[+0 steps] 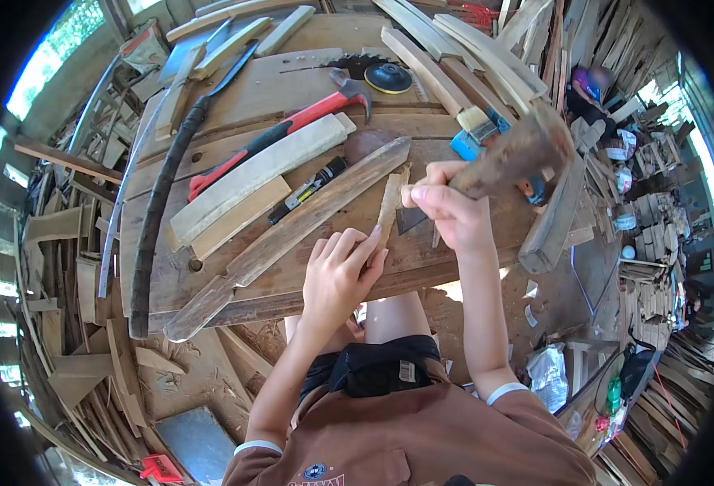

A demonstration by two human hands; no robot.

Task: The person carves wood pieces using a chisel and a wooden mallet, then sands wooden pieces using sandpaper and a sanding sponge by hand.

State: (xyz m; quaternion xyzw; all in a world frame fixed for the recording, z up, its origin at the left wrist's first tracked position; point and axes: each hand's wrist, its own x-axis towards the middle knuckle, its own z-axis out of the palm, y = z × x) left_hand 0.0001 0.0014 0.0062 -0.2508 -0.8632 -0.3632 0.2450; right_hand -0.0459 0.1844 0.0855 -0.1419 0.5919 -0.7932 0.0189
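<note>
My left hand [342,263] is closed at the near end of a short, narrow wood strip [390,202], with the index finger pressed along it. Wrapped round a thick brown wooden handle [511,158] is my right hand [452,204], just right of the strip. The handle slants up and right towards the camera. Below the right fingers shows a dark flat metal piece [410,219]; whether it belongs to the handle I cannot tell. A long rough board [292,231] lies left of the strip. Close by are a black marker pen [308,190] and pale wood pieces [264,180].
On the wooden bench [235,113] lie a red-handled claw hammer [284,134], a long dark-handled knife [179,154], a black round pad [388,77], a toothed saw blade [357,63] and a paintbrush [476,125]. Scrap wood surrounds it. Another person [588,93] sits at the far right.
</note>
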